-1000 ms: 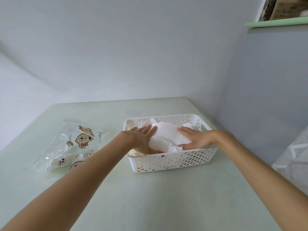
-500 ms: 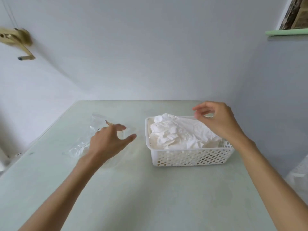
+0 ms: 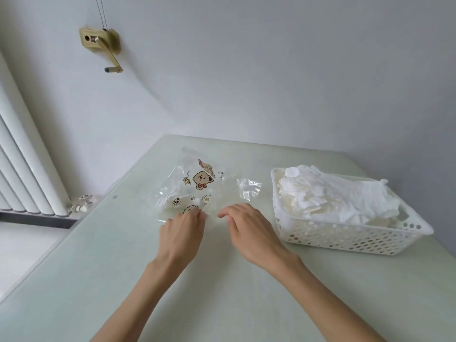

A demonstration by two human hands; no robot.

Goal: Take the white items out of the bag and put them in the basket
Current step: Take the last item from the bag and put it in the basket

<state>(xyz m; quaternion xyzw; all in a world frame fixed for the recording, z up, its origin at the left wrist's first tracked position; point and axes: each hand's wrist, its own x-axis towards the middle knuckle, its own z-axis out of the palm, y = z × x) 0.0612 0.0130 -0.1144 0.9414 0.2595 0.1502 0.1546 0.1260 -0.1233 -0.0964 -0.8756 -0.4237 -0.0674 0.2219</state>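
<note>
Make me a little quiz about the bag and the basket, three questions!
1. True or false: the bag lies left of the basket.
2. What fills the basket: A) white items, B) toys, C) fruit?
3. Fill in: both hands, left hand and right hand, are at the near edge of the ____.

Key: 1 true. 2 A. 3 bag.

Both forearms reach forward, bare, backs of the hands up. The left hand (image 3: 182,230) has its fingers curled together at the tips. The right hand (image 3: 249,230) lies close beside it, fingers loosely bent.
</note>
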